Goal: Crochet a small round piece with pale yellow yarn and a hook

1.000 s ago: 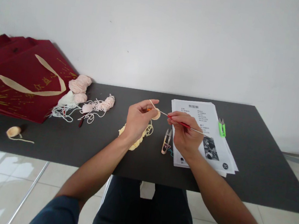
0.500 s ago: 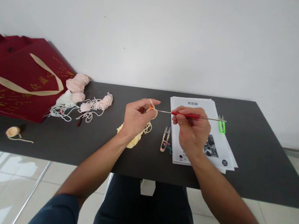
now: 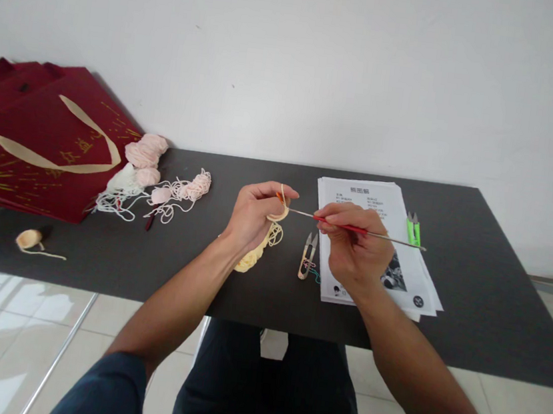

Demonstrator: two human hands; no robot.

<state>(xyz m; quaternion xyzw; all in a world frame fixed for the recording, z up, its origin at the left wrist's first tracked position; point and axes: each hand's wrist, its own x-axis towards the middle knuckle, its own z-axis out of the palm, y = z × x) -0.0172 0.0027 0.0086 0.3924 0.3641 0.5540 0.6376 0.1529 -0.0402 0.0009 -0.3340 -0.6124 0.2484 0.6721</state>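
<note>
My left hand (image 3: 254, 214) is closed around a small cream crochet piece (image 3: 279, 215), with a strand of yarn looped over its index finger. A bit of orange shows between thumb and finger; I cannot make out what it is. In a pen-like grip, my right hand (image 3: 357, 240) holds a crochet hook (image 3: 342, 225) with a red handle and metal ends. Its left tip meets the crochet piece, and the other end slants down to the right. Below my left hand lies a pale yellow yarn ball (image 3: 251, 259), partly covered by the wrist.
Thread snips (image 3: 307, 256) lie beside printed sheets (image 3: 341, 295), and green snips (image 3: 413, 229) rest on the sheets' right edge. Pink and white yarn (image 3: 146, 151) sits by dark red paper bags (image 3: 32, 184) at left. A small cream crocheted piece (image 3: 29, 240) lies near the table's front left.
The hook has tilted, its right end now lower, as my right hand turned. The crochet piece in my left hand shows more of its round edge. The view has shifted slightly.
</note>
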